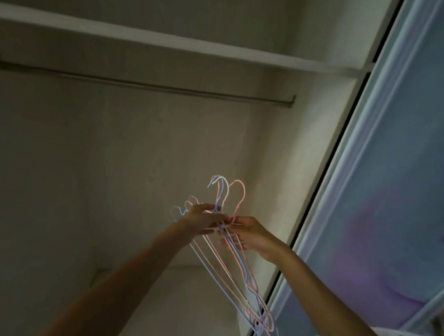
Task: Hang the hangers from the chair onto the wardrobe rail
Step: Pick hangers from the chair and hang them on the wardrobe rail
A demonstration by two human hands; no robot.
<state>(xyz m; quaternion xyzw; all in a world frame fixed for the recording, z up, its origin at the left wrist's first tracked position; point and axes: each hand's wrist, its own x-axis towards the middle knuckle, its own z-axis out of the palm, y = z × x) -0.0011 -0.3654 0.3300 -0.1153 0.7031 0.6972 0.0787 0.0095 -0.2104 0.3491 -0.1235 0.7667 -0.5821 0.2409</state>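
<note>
I have a bundle of thin wire hangers (236, 262) in front of me, held up inside the open wardrobe, well below the rail (148, 86) that runs under the shelf (171, 44). My left hand (202, 220) reaches in from the left with its fingers curled around the necks of the bunch, just under the hooks. My right hand (250, 237) pinches the neck of the pink hanger (240, 195), whose hook stands a little apart from the others, to their right. The triangular bodies hang down and to the right toward the sliding door (397, 178), overlapping one another.

These look light and springy, coated wire in pink, blue and white, so weight is no worry. The trouble, I think, is tangling: the hooks and shoulders nest into each other, and pulling one free could drag a neighbour along or let it slip out of my left hand. The coating looks smooth, so a loose hold may slide. The best place to grip seems to be the twisted neck right below the hook, where the wire is stiffest and the hook stays pointing the way I turn it. The rail looks bare, with nothing hung on it yet.
</note>
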